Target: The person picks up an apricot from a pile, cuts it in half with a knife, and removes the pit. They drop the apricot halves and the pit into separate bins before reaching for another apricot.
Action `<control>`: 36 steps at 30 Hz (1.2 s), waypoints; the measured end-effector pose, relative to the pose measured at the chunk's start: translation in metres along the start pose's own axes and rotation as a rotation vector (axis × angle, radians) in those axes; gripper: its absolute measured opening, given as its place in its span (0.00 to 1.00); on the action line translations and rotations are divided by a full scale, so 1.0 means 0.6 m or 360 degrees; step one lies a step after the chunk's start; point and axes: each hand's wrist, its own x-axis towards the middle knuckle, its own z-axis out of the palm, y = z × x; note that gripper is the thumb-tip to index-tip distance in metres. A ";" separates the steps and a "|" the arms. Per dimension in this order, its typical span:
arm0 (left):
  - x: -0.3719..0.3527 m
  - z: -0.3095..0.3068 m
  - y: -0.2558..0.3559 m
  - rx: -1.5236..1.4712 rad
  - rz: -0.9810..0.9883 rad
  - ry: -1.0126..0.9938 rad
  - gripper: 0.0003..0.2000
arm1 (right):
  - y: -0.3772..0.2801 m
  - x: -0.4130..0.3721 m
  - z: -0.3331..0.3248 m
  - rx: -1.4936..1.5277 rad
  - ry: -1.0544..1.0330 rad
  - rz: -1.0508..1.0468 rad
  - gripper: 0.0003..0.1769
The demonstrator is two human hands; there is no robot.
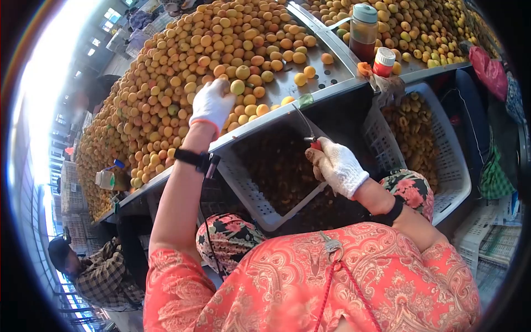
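Observation:
Many orange-yellow apricots [182,61] are heaped on a metal table [287,74]. My left hand [213,103], in a white glove with bare fingertips, reaches onto the near edge of the heap. Its fingers are curled among the fruit, and whether they grip one is hidden. My right hand [336,166], gloved and stained at the fingers, is closed around the red handle [316,145] of a small tool with a thin metal shaft. It is over a grey crate [265,213] that holds dark pieces of fruit. A green leaf [305,100] lies on the table rim near the shaft.
A bottle of dark liquid [363,33] and a red jar with a white lid [384,62] stand on the divider. At the right is a white crate [462,166] of fruit pieces. A glass jar [104,179] sits at the left. A person in a checked shirt [105,276] is at lower left.

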 end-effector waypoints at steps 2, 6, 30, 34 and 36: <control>0.046 0.040 0.003 0.0308 -0.0057 -0.0064 0.23 | 0.011 0.002 -0.008 -0.0070 0.0049 -0.0087 0.17; 0.102 0.116 -0.013 0.0464 -0.0165 -0.0267 0.26 | 0.008 -0.002 -0.018 0.0257 0.0022 0.0072 0.16; -0.305 -0.120 0.188 -0.2522 -0.0290 0.0067 0.26 | -0.113 -0.129 0.021 0.0206 -0.0228 -0.0594 0.16; -0.320 -0.134 0.195 -0.2208 -0.0329 0.0094 0.25 | -0.135 -0.148 0.024 0.0114 -0.0254 -0.0639 0.16; -0.323 -0.133 0.194 -0.2080 -0.0288 0.0211 0.25 | -0.144 -0.154 0.025 0.0041 -0.0241 -0.0649 0.16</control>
